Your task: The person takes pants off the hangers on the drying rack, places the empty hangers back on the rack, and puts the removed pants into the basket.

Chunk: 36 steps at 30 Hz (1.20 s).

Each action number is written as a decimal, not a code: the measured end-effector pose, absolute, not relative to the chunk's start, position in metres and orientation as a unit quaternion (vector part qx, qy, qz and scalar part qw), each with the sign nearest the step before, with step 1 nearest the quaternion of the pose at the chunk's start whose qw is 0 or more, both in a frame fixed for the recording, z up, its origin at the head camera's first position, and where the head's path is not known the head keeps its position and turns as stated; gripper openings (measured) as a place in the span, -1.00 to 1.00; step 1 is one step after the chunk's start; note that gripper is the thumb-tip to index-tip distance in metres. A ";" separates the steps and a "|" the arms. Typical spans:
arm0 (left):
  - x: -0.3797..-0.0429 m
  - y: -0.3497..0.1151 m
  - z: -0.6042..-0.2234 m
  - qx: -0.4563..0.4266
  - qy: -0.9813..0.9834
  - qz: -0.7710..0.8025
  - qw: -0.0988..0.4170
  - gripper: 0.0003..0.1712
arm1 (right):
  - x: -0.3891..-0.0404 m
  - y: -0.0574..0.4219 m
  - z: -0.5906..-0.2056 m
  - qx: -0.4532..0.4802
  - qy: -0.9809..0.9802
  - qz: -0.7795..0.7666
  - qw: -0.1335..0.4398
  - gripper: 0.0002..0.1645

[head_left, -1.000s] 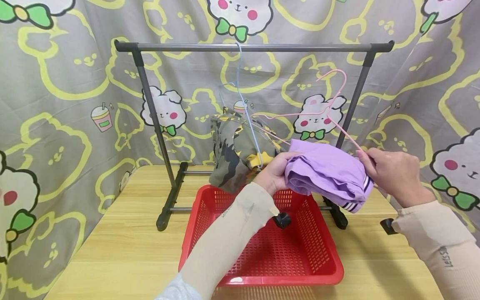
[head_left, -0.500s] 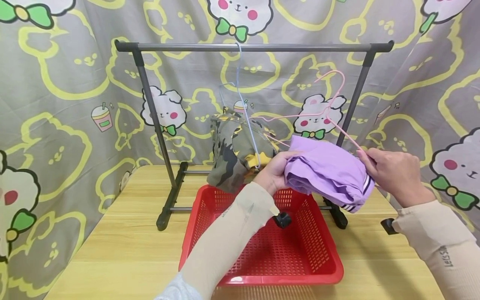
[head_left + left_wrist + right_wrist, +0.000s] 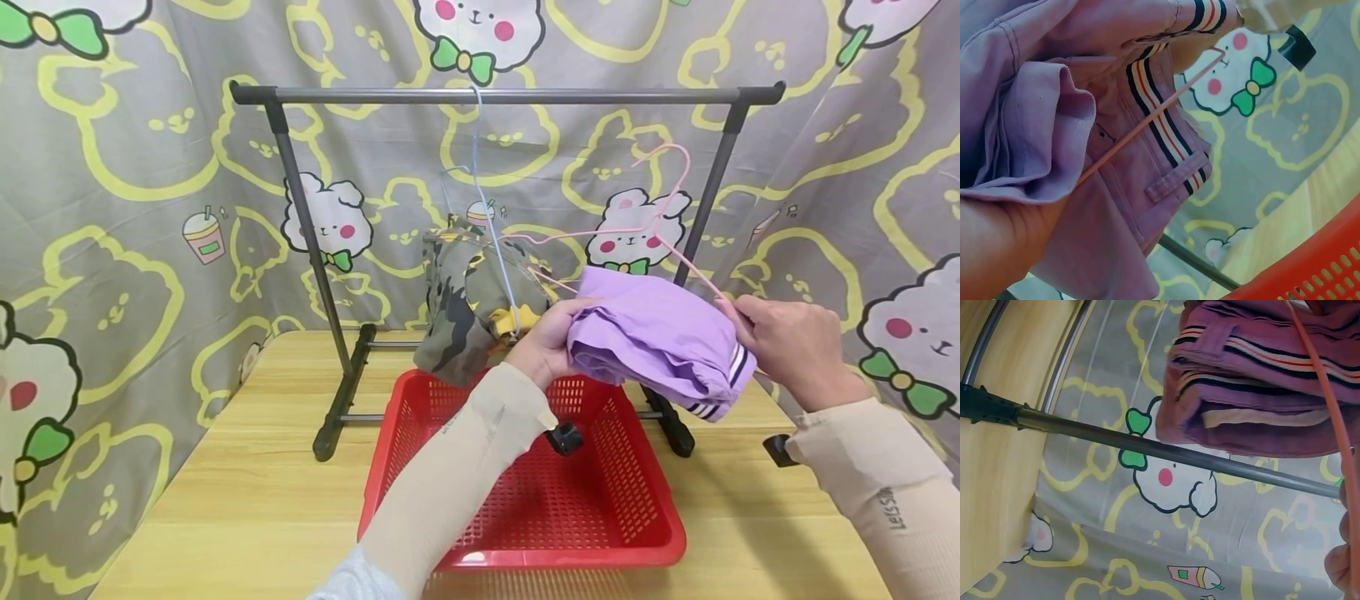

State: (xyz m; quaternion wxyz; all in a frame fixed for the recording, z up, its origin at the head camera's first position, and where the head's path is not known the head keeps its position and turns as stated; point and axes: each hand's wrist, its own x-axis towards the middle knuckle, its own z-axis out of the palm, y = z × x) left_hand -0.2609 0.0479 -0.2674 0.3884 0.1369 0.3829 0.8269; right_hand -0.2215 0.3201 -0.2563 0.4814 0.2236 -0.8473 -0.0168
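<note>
My left hand (image 3: 551, 337) grips a bunched pair of purple pants (image 3: 652, 333), thumb on top and the other fingers hidden. Belt loops and a striped waistband (image 3: 1166, 134) show in the left wrist view. My right hand (image 3: 798, 346) holds the lower right end of a pink hanger (image 3: 667, 221), its hook pointing up and free of the rail. In the left wrist view, the bottom bar (image 3: 1141, 125) of that hanger crosses in front of the striped waistband. The right wrist view shows the folded pants beside the hanger's pink wire (image 3: 1329, 394).
A grey clothes rack (image 3: 585, 96) stands on the wooden table (image 3: 225, 500). From its rail a blue hanger (image 3: 477, 137) carries a camouflage garment (image 3: 457, 308) with yellow patches. A red basket (image 3: 570, 558) sits below my hands. Behind the rack hangs a patterned curtain (image 3: 135, 275).
The purple pants have shifted slightly up and to the right, toward my right hand. The camouflage garment has swung a little. Both hands and the pink hanger have hardly moved.
</note>
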 end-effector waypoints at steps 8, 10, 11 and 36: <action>-0.256 0.045 -0.265 0.152 0.389 0.825 0.380 -0.67 | -0.225 0.322 -0.260 0.226 -0.839 -0.017 0.494 -0.36; -0.254 0.044 -0.263 0.157 0.388 0.826 0.377 -0.67 | -0.225 0.322 -0.260 0.227 -0.839 -0.018 0.494 -0.37; -0.253 0.044 -0.262 0.159 0.388 0.827 0.375 -0.67 | -0.225 0.322 -0.260 0.227 -0.839 -0.017 0.494 -0.36; -0.252 0.041 -0.259 0.166 0.356 0.847 0.358 -0.68 | -0.223 0.323 -0.266 0.207 -0.873 -0.010 0.442 -0.63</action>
